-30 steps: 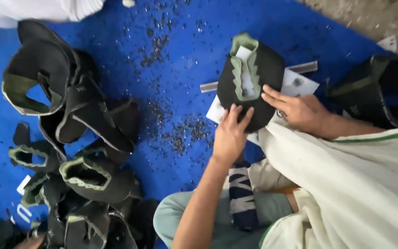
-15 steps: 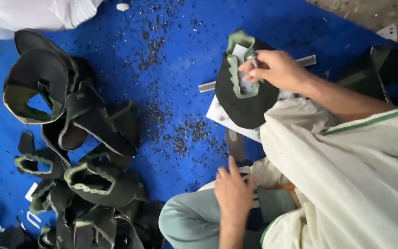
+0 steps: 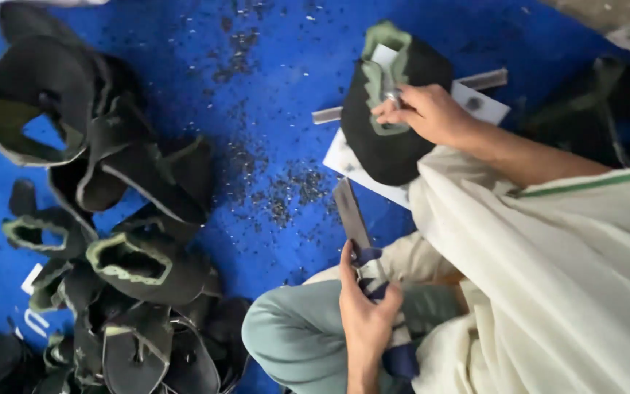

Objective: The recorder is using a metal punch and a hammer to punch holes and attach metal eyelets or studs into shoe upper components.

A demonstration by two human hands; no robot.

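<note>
1. Since the earlier frames, the left hand point(image 3: 364, 310) has left the black shoe piece and come down to the person's lap, where it is now closed around a knife handle; the right hand has moved from the piece's edge up onto its green-trimmed opening.
2. Nearest the camera, the left hand's fingers wrap the cloth-bound handle of a flat blade point(image 3: 351, 213), gripping it firmly above the pale green trouser knee point(image 3: 293, 335). The blade points away from the body, its tip close to the white sheet.
3. A cream garment point(image 3: 548, 292) with a thin green stripe covers the person's right side.
4. Just beyond, the right hand point(image 3: 424, 113) rests on the black shoe piece point(image 3: 391, 146), fingers curled and pinching at the green lining point(image 3: 382, 80); something small and shiny shows between the fingertips, too blurred to identify.
5. The shoe piece lies on a white sheet point(image 3: 348, 160) spread over the blue floor mat point(image 3: 271, 87), with a grey metal strip point(image 3: 329, 114) running beneath it.
6. Dark scraps point(image 3: 286, 190) are scattered across the mat between the sheet and the left-hand pile.
7. To the left, well apart from both hands, a heap of black shoe uppers point(image 3: 125, 241) with green edging is piled up.
</note>
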